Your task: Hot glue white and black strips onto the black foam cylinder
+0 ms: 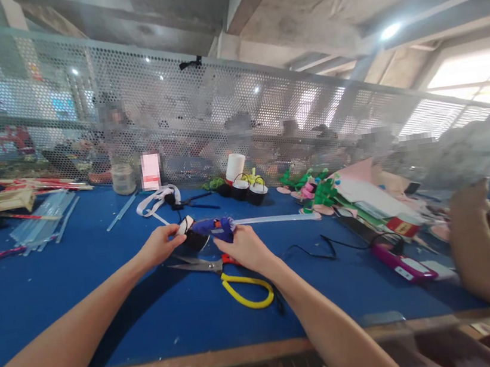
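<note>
My right hand (pixel 248 246) is wrapped round a blue hot glue gun (pixel 219 229), its nozzle pointing left. A long clear glue stick (pixel 277 219) sticks out of its back end. Pinched in the fingers of my left hand (pixel 162 243) is a small black-and-white pail (pixel 196 241), tilted on its side at the gun's nozzle. Whether nozzle and pail touch I cannot tell. Scissors (pixel 213 266) with yellow and red handles lie below the glue gun, partly behind my right hand. A white ribbon (pixel 157 201) lies in loops just beyond my left hand.
Similar small pails (pixel 257 192) stand near the mesh partition (pixel 181 113), by a white roll (pixel 235 167). Glue sticks (pixel 46 218) are piled left. Green-and-pink decorations (pixel 318 192) and a magenta power strip (pixel 402 262) with a cord lie right. Another person's arm (pixel 480 255) reaches in with scissors.
</note>
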The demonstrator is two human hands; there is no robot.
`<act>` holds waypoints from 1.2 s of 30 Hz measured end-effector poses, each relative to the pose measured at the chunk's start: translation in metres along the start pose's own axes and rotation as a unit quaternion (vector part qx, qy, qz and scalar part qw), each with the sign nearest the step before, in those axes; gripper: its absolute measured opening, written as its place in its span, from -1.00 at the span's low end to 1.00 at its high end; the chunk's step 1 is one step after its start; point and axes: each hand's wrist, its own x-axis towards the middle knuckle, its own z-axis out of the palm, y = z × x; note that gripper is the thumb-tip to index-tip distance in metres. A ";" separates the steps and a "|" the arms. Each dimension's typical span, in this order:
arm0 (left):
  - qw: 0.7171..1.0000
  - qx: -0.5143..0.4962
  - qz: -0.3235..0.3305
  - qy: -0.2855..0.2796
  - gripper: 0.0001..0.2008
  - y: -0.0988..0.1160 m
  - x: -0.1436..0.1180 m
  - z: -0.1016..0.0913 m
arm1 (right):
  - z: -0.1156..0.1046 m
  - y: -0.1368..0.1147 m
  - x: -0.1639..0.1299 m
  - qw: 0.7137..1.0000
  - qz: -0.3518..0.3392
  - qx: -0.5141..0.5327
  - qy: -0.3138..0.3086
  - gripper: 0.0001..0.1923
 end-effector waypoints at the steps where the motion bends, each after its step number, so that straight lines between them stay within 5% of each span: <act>1: 1.000 -0.001 0.000 0.001 -0.75 0.001 0.000 0.000 | 0.000 0.000 0.000 1.000 -0.001 -0.002 0.001 -0.86; 36: 0.999 0.014 0.049 -0.014 -0.80 -0.009 0.003 -0.005 | -0.010 0.000 0.000 0.998 0.047 0.029 -0.019 -0.82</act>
